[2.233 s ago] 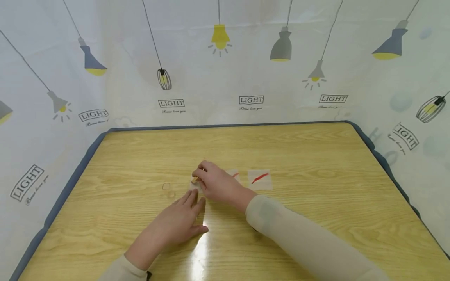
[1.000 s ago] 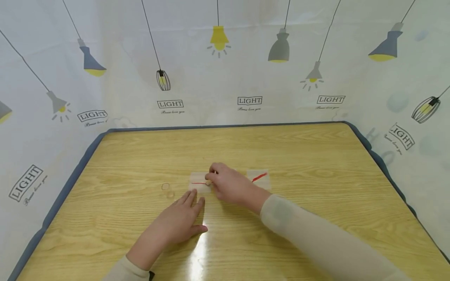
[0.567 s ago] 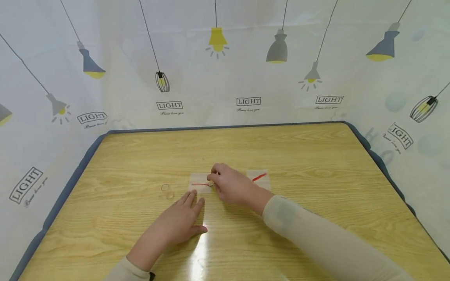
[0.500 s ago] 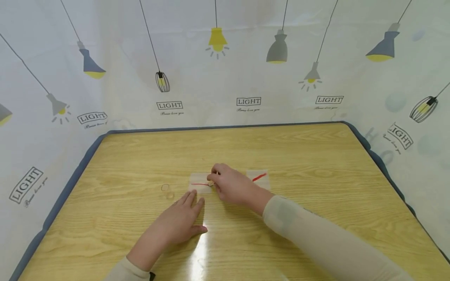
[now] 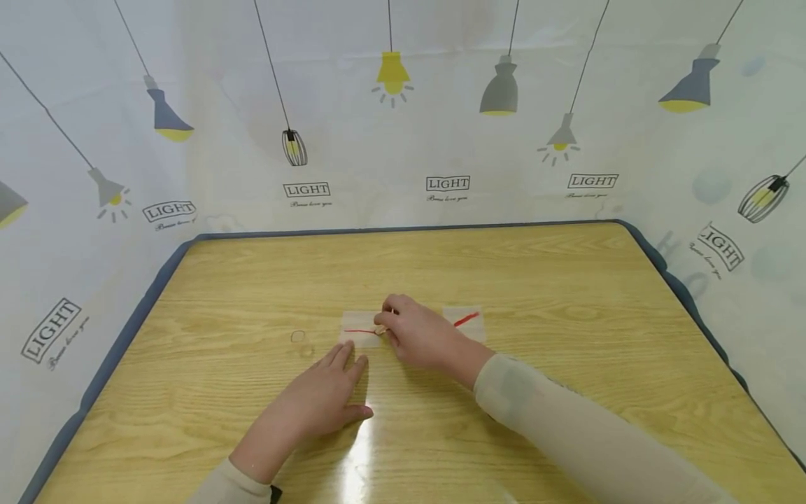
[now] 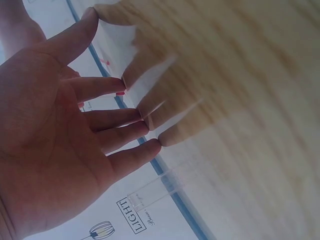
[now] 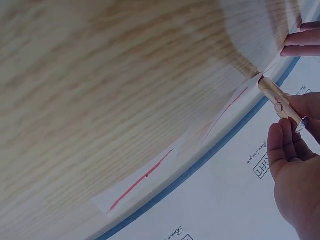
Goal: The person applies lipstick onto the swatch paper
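Observation:
My right hand (image 5: 418, 329) pinches a slim gold lipstick (image 7: 280, 102), its red tip down at the right end of a red line on a small pale sheet (image 5: 355, 341). In the right wrist view the thumb and curled fingers grip the tube's upper part. My left hand (image 5: 317, 399) lies with fingers spread, its fingertips touching the near edge of that sheet. Further right lies another sheet (image 5: 472, 333) bearing a thicker, slanted red stroke. A middle sheet (image 7: 216, 127), also marked red, shows in the right wrist view; my right hand covers it in the head view.
A clear, square-sided cap-like piece (image 6: 155, 192) stands on the wooden table (image 5: 535, 266), left of the sheets. A blue edging (image 5: 409, 228) runs round the table. Behind it hangs a white sheet (image 5: 352, 105) printed with lamps.
My right hand has moved rightward with the lipstick, and a red line now crosses the left sheet. Over the last half second it barely shifts. My left hand stays in place.

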The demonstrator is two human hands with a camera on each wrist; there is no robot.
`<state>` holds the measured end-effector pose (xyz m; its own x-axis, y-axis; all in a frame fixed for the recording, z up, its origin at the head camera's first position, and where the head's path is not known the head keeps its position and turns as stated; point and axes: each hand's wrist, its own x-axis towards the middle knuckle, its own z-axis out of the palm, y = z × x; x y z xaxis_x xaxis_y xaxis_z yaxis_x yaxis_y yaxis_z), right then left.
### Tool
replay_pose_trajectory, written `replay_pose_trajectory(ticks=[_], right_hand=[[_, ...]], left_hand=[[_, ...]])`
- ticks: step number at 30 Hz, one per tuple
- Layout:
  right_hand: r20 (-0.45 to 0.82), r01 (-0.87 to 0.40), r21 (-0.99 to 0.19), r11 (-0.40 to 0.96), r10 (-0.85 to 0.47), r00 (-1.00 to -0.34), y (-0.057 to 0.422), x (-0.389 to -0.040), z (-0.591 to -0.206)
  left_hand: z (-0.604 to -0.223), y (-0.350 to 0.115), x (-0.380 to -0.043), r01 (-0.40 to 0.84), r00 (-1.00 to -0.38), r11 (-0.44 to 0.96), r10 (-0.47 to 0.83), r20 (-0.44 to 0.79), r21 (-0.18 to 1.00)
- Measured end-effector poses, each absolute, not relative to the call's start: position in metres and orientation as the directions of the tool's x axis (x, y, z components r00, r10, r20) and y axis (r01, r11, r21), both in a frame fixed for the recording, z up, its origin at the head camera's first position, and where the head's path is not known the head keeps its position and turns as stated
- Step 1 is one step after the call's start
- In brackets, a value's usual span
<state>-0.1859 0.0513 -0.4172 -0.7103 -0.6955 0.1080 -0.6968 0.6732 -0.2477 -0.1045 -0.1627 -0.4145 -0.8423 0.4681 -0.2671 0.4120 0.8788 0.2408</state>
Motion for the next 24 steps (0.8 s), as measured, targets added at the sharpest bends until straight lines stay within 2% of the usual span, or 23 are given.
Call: replay_pose_trajectory(ticks=[12, 19, 24], right_hand=[[0.092, -0.664, -0.288, 0.69, -0.67, -0.736, 0.052, -0.1882, -0.4176], [0.136, -0.553, -0.51, 0.659, -0.573, -0.808, 0.057, -0.1866, -0.4146], [0.192, -0.497, -0.6, 0.627, -0.49, -0.85, 0.0594, -0.1816, -0.4141]], left_hand=[[-0.4162, -0.1629, -0.1054, 0.365, -0.858, 0.883, 0.442, -0.262, 0.294], [-0.4214, -0.1628, -0.1047, 0.358, -0.864, 0.887, 0.433, -0.258, 0.291], [-0.4219, -0.1628, -0.1031, 0.372, -0.864, 0.886, 0.439, -0.246, 0.275]])
